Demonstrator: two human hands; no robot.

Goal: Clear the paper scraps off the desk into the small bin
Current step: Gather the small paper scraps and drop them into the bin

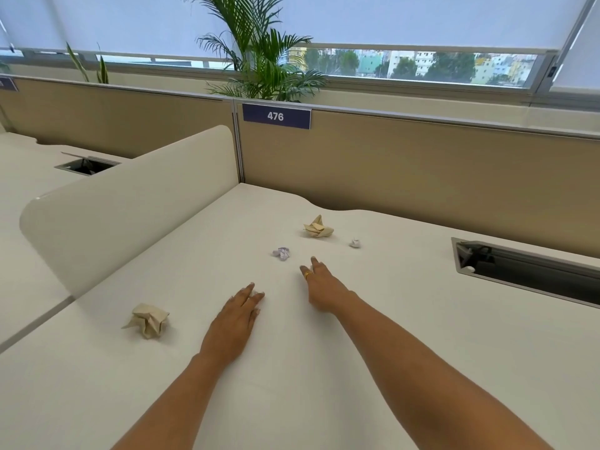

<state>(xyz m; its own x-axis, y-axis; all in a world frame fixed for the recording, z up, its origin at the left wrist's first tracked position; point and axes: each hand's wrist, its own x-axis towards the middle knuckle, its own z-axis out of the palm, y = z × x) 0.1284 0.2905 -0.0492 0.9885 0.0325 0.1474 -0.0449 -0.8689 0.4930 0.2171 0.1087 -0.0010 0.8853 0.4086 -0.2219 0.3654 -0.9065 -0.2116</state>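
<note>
The white table (373,336) carries four paper scraps; no bin is in view, so its place cannot be told. Both hands lie released, fingers straight and low over the table: the left hand (242,308) near the middle, the right hand (321,285) just right of it. A beige crumple (147,321) sits near left, another beige wad (318,227) far. A small purple-white ball (281,254) lies just beyond the right fingers (314,263); pinching it first seems best, gathering the tiny white ball (355,243) into the same palm.
</note>
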